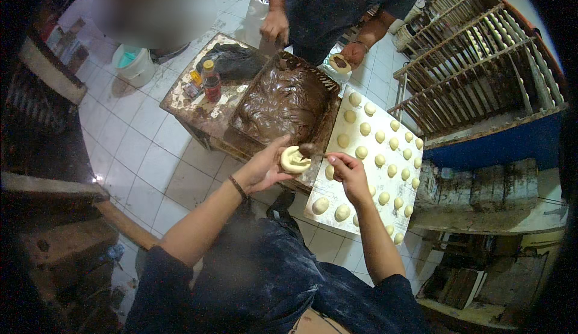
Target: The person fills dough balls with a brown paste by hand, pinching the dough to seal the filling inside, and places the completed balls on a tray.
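Note:
My left hand [268, 169] is curled around a pale piece of dough [295, 161], pressed into a hollow cup that faces up. My right hand [350, 174] pinches the thin handle of a small spoon-like tool; its head [309, 149] is coated with brown paste and touches or hovers at the dough's rim. Just beyond my hands stands a square tray [243, 143] filled with glossy brown chocolate-like paste [283, 102]. Right of it lies a pale board [361, 110] with rows of round dough balls [361, 152].
Across the tray, another person's hand [354, 56] holds a filled dough round [340, 63]. A red-liquid bottle [212, 84] and a black plastic bag [232, 62] sit on the worn table [180, 90]. Slatted racks [475, 63] stand right; a white bucket [133, 69] is on the tiled floor.

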Available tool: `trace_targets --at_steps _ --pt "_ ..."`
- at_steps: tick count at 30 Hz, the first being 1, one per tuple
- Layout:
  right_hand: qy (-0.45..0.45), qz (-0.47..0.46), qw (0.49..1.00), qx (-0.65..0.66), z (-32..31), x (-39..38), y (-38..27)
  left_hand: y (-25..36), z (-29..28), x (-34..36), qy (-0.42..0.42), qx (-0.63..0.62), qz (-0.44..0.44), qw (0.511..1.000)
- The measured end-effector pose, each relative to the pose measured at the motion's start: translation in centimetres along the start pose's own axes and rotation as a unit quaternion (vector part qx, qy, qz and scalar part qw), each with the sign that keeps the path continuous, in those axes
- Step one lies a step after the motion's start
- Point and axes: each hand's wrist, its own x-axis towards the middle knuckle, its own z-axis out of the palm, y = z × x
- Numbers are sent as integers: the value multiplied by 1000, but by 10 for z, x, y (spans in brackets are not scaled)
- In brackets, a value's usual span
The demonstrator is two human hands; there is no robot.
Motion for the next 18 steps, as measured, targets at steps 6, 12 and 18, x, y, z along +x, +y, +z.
trace_targets --at_steps 6,12,18 --pt "85 -379 849 -359 23 -37 23 -1 0 -9 -47 -54 -76 995" --pt "16 -462 760 -457 17 -45 18 -17 -26 -19 -35 -58 -89 994" --pt "106 -366 798 -466 15 -16 31 -21 -58 -45 14 -95 15 995"
